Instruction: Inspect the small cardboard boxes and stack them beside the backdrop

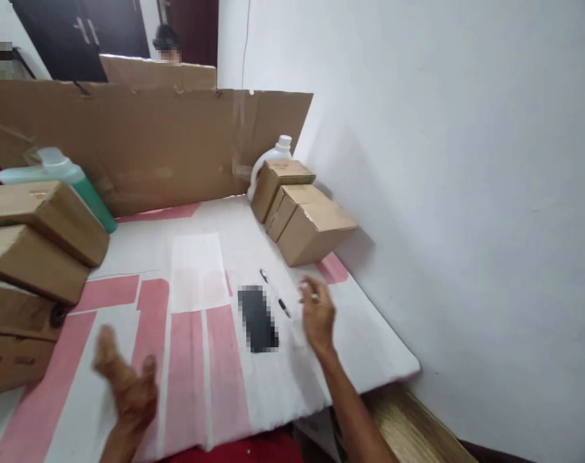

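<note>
White-and-pink cardboard tabletop [196,283] filled my view. My right hand [317,315] hovered, fingers loosely spread and empty, at three o'clock of the thin black pen [275,293]; my blurred left hand [126,379] hung open at seven o'clock.

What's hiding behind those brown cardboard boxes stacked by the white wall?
Behind the brown cardboard boxes stands a white plastic jug with a white cap; only its top and handle show, the lower body is covered. Behind it rises a tall brown cardboard sheet.

Both forearms bare, no sleeves visible; left grip [128,379] blurred, right grip [316,315] possibly ringless.
</note>
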{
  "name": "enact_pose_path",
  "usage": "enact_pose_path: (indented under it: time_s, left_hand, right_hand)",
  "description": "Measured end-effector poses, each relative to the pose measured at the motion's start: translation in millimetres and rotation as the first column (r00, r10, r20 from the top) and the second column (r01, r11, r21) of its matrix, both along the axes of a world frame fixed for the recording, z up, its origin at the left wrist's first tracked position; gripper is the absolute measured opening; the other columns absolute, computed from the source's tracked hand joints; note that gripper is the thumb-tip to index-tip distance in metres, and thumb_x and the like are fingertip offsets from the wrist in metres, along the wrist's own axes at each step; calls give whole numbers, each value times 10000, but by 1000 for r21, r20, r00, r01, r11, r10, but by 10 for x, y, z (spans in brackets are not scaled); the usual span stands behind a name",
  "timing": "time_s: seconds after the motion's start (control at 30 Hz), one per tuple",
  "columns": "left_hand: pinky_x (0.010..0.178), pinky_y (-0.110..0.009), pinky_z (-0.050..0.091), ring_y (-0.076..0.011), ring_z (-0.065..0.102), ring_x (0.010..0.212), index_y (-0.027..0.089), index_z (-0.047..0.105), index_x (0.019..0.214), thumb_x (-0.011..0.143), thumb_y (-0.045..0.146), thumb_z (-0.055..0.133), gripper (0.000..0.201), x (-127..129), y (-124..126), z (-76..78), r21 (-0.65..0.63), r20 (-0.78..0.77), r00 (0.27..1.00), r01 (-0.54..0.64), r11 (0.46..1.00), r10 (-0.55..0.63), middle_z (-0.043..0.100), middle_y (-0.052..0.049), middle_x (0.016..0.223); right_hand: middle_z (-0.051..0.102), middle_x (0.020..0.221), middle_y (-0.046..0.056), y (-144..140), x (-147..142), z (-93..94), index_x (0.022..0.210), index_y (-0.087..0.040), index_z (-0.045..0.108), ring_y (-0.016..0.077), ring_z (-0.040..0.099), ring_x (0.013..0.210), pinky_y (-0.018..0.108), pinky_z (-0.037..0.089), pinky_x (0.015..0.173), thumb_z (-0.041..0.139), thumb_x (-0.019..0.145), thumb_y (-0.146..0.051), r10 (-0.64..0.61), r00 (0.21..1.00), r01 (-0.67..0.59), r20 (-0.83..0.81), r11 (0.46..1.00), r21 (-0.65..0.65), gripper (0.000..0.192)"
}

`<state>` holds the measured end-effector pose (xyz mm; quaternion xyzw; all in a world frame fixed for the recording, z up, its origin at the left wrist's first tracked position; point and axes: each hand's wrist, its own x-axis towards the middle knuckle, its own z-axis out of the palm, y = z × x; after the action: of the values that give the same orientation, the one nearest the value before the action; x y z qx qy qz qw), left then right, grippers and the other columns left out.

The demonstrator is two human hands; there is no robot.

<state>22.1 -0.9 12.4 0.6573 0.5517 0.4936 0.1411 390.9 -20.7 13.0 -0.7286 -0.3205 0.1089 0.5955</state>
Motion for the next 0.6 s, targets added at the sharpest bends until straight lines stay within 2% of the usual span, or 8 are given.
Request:
enact_pose_path:
  time_s: [0.07, 0.1, 0.2, 0.23, 0.37, 0.47, 0.53, 0.6]
  left_hand:
    - [1295, -669, 39, -388, 71, 1629, 294, 102, 1685, 1014, 540, 508, 822, 654, 179, -166, -21, -17, 984, 178, 984, -179, 122, -133, 1757]
    - [1297, -663, 68, -375, 93, 1631, 293, 91, 1685, 1017, 543, 500, 822, 980, 269, -167, -71, 2, 956, 293, 954, -293, 151, -138, 1754]
    - [1307, -613, 46, -380, 81, 1633, 160, 141, 1671, 1011, 669, 404, 874, 1961, 567, 16, -252, 165, 793, 609, 752, -586, 134, -222, 1746]
    - [1311, -576, 53, -381, 90, 1631, 99, 158, 1661, 1008, 700, 366, 912, 2284, 679, 90, -277, 178, 756, 652, 705, -630, 140, -259, 1735]
    - [1302, -523, 72, -387, 61, 1632, 3, 172, 1632, 1010, 713, 342, 960, 3368, 1115, 247, -349, 203, 690, 714, 607, -695, 141, -333, 1707]
    - [1299, -566, 112, -410, 109, 1623, 48, 212, 1629, 1000, 710, 403, 933, 3684, 1246, 278, -398, 225, 664, 731, 555, -713, 181, -323, 1702]
    - [1312, -573, 113, -403, 118, 1626, 118, 224, 1646, 971, 699, 500, 933, 3557, 1156, 309, -386, 226, 641, 750, 537, -733, 181, -264, 1725]
    - [1325, -557, 88, -366, 83, 1638, 212, 191, 1674, 960, 662, 558, 920, 3188, 935, 350, -318, 177, 618, 772, 550, -766, 136, -175, 1757]
  right_hand:
    - [660, 1272, 137, 32, 681, 45, 1250, -187, 635, 254, 633, 1061, 354, 548, 796, 563, 901, -578, -281, 959, 283, -48, 956, 73, 529]
    - [625, 1334, 154, 86, 965, 65, 1301, -181, 604, 264, 615, 1130, 354, 548, 808, 529, 904, -596, -306, 948, 313, -83, 947, 77, 579]
    - [594, 1395, 191, 358, 1553, 85, 1350, -157, 574, 288, 607, 1217, 387, 549, 850, 431, 909, -662, -255, 944, 274, -210, 960, 64, 685]
    - [592, 1408, 193, 470, 1666, 78, 1351, -163, 579, 292, 606, 1239, 401, 545, 870, 408, 908, -688, -224, 942, 247, -251, 967, 61, 708]
    - [606, 1438, 177, 825, 1781, 4, 1297, -206, 632, 298, 588, 1305, 443, 517, 947, 389, 876, -792, -102, 917, 141, -386, 987, 73, 761]
    - [649, 1392, 175, 832, 1617, -60, 1246, -210, 659, 297, 634, 1235, 448, 531, 936, 439, 825, -849, -10, 896, 64, -444, 992, 109, 797]
    - [643, 1412, 151, 710, 1422, -77, 1269, -231, 644, 279, 644, 1227, 438, 530, 956, 456, 822, -856, 35, 891, 34, -452, 989, 145, 791]
    - [629, 1440, 117, 560, 1161, -55, 1297, -262, 627, 261, 626, 1266, 430, 516, 997, 443, 862, -835, 94, 894, -2, -439, 978, 207, 743]
